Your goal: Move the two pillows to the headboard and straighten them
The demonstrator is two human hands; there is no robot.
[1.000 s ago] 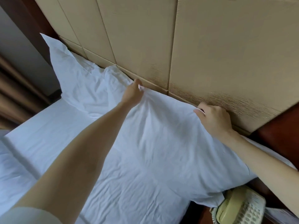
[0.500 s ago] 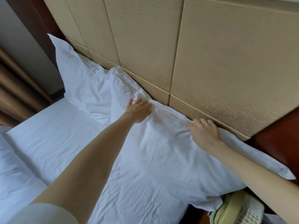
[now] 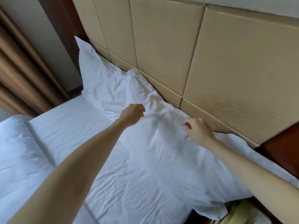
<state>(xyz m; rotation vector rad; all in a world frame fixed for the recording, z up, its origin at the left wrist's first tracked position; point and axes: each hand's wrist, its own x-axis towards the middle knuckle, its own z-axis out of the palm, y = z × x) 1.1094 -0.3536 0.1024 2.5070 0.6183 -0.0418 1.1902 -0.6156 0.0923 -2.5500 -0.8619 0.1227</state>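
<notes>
At nine o'clock hang brown curtains [image 3: 21, 70], and a folded white blanket [image 3: 19, 151] lies on the bed [image 3: 68, 120]. Up at eleven o'clock the far pillow [image 3: 97, 81] leans on the headboard [image 3: 169, 54], with one corner poking up. Next comes the left hand [image 3: 131, 116], curled shut just above the near pillow [image 3: 161, 159]. I cannot tell if it pinches any cloth. That big pillow lies flat in the middle, its top edge touching the headboard. At two o'clock the right hand [image 3: 199, 130] is curled too, resting by that top edge.

The pillows look soft, light and floppy, I think. They should be easy to grab at the corners or the top seam. There is lots of open bed at seven o'clock. At five o'clock the near pillow hangs over the bed edge, close to a phone [image 3: 242, 214], so a hard tug could bump it.
</notes>
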